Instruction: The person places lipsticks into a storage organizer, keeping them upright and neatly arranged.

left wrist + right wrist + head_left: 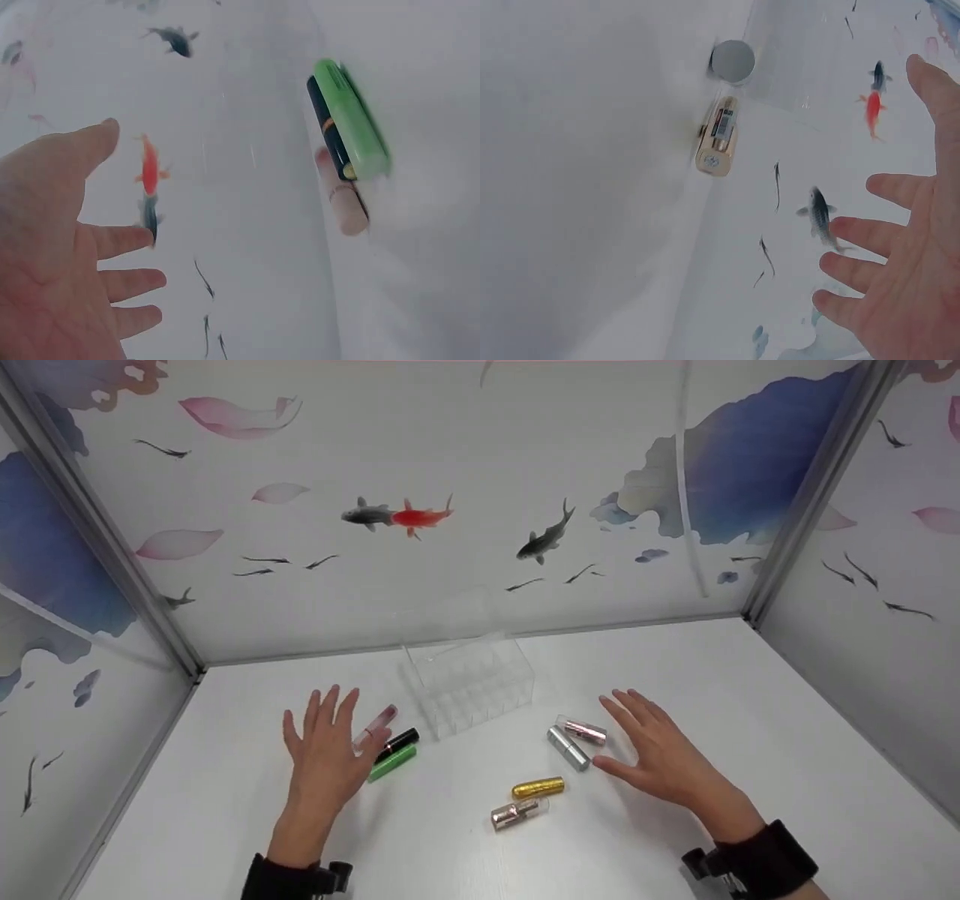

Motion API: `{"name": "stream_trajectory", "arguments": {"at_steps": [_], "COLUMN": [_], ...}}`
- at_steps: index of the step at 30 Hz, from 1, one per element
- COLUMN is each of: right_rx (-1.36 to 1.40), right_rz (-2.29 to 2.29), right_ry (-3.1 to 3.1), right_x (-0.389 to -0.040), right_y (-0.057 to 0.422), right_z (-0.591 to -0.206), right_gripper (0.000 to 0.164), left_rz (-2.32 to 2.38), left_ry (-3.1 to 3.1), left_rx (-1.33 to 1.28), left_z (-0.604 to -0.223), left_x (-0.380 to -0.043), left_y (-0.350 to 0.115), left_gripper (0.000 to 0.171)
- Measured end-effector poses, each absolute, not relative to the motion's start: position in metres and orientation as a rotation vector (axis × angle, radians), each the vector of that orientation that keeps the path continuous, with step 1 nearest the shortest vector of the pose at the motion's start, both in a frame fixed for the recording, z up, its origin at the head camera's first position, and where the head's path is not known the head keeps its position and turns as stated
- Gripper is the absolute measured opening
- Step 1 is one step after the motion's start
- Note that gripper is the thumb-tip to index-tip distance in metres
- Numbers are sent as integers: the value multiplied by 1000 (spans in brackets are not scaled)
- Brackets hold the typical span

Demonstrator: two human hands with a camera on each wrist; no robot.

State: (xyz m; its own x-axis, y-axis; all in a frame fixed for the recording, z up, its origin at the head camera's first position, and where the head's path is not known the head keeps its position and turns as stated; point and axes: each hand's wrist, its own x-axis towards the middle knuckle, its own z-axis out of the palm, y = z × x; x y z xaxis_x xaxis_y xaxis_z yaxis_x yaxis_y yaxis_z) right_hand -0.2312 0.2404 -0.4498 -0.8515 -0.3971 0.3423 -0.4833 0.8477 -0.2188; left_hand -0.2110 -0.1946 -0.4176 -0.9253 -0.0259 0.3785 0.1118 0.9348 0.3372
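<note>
Both hands hover flat over a white table, fingers spread, holding nothing. My left hand (324, 750) is beside three tubes: a clear pink one (375, 726), a black one (398, 740) and a green one (391, 763). In the left wrist view the green tube (350, 120) lies over the black tube (330, 127), away from the palm (52, 247). My right hand (654, 750) is next to a silver tube (568, 748) and a pink metallic tube (583, 730). The right wrist view shows the silver tube's end (733, 60) and a pink tube (718, 136).
A clear plastic organiser box (469, 679) with small compartments stands at the middle back. A gold tube (538, 787) and a rose-gold tube with a clear cap (516, 813) lie near the front centre. Fish-patterned walls (450, 495) enclose the table on three sides.
</note>
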Motion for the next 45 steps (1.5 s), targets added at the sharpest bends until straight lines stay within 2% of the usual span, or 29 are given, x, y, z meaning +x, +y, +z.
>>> {"name": "stream_trajectory", "arguments": {"at_steps": [6,14,20,27,31,38,45], "right_rx": [881,1103,1261,1378,1396,1381,1380], "right_rz": [483,507,517,482,457,397,384], "right_ry": [-2683,-2826,-2793,-2661,-2663,-2672,-2636], "right_x": [-223,-214,-212,-212,-211,-211,-212], "right_y": [215,179,157,142,136,131,129], "right_z": [-447,-444,-445,-450,-453,-459,-464], "right_gripper": [74,44,29,15,15,17,14], "left_rz": [-536,-608,-571,-501,-476,-471,-517], "left_ry": [-2632,-2878,-3069,-3053,-3038,-2967,-2998], "left_rx": [-305,-605,-743,-780,-792,-837,-858], "left_z": [-417,-422,-434,-446,-450,-457,-451], "left_x": [-203,-189,-189,-188,-188,-189,-193], "left_y": [-152,-107,-84,-66,-62,-61,-64], "left_gripper": [53,32,32,34,33,18,14]}}
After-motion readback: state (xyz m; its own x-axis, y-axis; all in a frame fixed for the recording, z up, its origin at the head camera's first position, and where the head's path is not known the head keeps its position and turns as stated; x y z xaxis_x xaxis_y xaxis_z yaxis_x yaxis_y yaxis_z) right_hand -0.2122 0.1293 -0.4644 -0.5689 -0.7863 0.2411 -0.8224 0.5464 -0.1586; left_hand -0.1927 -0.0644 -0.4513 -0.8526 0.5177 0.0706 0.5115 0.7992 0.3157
